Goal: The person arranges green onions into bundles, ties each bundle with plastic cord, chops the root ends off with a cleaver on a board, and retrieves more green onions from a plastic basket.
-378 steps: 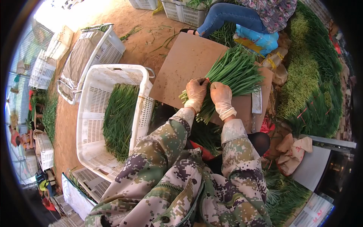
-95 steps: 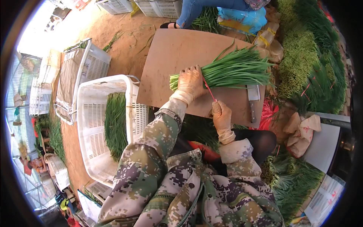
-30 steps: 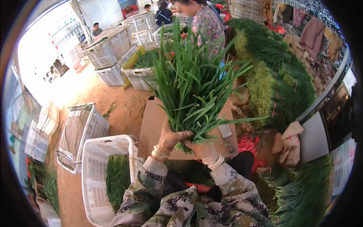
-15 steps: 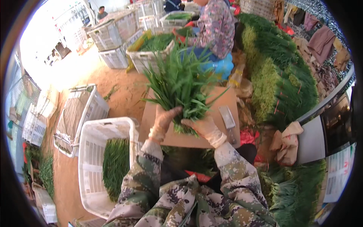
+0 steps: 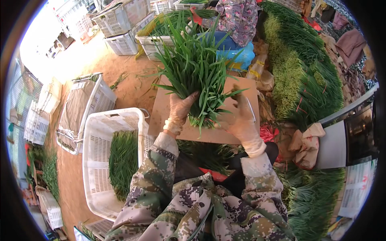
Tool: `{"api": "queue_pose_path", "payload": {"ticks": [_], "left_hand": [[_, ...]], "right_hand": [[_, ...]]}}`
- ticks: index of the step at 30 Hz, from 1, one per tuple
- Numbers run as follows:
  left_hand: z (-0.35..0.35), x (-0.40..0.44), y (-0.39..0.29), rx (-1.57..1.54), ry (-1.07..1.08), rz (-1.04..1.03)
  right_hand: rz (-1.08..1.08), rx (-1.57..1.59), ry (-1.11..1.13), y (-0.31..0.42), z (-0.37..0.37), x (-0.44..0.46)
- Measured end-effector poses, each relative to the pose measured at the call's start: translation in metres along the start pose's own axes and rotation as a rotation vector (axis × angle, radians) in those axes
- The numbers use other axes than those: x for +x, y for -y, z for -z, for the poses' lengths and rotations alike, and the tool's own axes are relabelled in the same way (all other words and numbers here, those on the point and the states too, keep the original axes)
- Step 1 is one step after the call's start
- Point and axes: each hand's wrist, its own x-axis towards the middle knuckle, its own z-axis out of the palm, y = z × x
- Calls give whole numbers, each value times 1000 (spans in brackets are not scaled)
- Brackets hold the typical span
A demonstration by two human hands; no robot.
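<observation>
My left hand (image 5: pixel 181 110), in a thin stained glove, is closed round the lower part of a bunch of long-leaved greens (image 5: pixel 197 76). The leaves fan upward and the cut stem ends point toward me, over a brown board (image 5: pixel 161 124) across my lap. My right hand (image 5: pixel 246 126), also gloved, is apart from the bunch at the board's right side. Its thumb stretches toward the stems and its blurred fingers reach forward, away from the thumb. Under it, a flat metal blade (image 5: pixel 253 109) shows only its right edge; the hand hides the rest.
Left of my knees stands a white plastic crate (image 5: pixel 90 160) with greens (image 5: pixel 122 160) in it. More crates (image 5: pixel 120 20) are stacked ahead. A person in a flowered top (image 5: pixel 237 20) sits in front. Heaped greens (image 5: pixel 305 80) and a crumpled brown bag (image 5: pixel 309 144) lie to the right.
My right hand has left the stems and moved right, over the metal blade. My left hand still holds the bunch. The view has tilted a little downward.
</observation>
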Motion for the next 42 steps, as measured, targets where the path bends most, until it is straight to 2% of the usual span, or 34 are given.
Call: {"api": "queue_pose_path", "payload": {"ticks": [1, 2, 3, 5, 6, 7, 9, 11, 13, 15, 18, 20, 24, 25, 27, 29, 32, 34, 36, 37, 38, 40, 42], "left_hand": [[-1, 1, 0, -2, 1, 1], [-1, 2, -1, -5, 8, 6], [0, 3, -1, -6, 15, 12], [2, 3, 2, -6, 2, 32], [3, 2, 4, -8, -12, 49], [3, 2, 4, -6, -11, 51], [2, 1, 4, 0, -16, 18], [3, 2, 5, 2, -12, 23], [3, 1, 4, 3, -10, 26], [3, -1, 3, 54, -36, 64], [3, -3, 2, 38, -36, 53], [-1, -5, -1, 38, -40, 39], [-2, -10, 0, 0, -63, 5], [0, -10, 0, 0, -64, 3], [4, -7, -2, 69, -76, 139], [8, -8, 6, 29, -58, 63], [10, -16, 0, 117, -85, 114], [5, -25, -8, 58, -66, 81], [5, -38, -13, 5, -46, 63], [9, -43, -13, 10, -48, 64], [14, -49, -12, 61, -52, 128], [9, -62, -18, 63, -53, 173], [12, -68, -11, 69, -55, 175]], "right_hand": [[67, -128, -33, 16, 13, -2], [79, -76, -134, 39, 21, -2], [76, -76, -137, 52, 29, -6], [83, -211, -307, 68, 44, -13], [172, -81, -477, 79, 39, -12], [170, -81, -479, 90, 40, -10], [355, -197, -437, 109, 44, -6], [340, -216, -421, 119, 42, -1], [110, -429, -167, 130, 42, 5], [189, -430, -199, 119, 33, 15], [126, -498, -119, 99, 22, 26], [317, -318, -254, 73, 11, 31], [306, -132, -271, 62, 7, 29], [50, 125, -95, 78, 17, 21], [114, 250, -44, 112, 31, 13], [290, 881, -49, 130, 34, -11], [425, 1289, 622, 115, 67, -18], [28, 680, 756, 113, 80, -23], [-329, -23, 537, 89, 64, -54], [-329, -18, 538, 70, 56, -63], [-288, -196, 374, 55, 51, -71], [-291, -196, 171, 32, 41, -79], [-226, -247, 132, 34, 27, -79]]}}
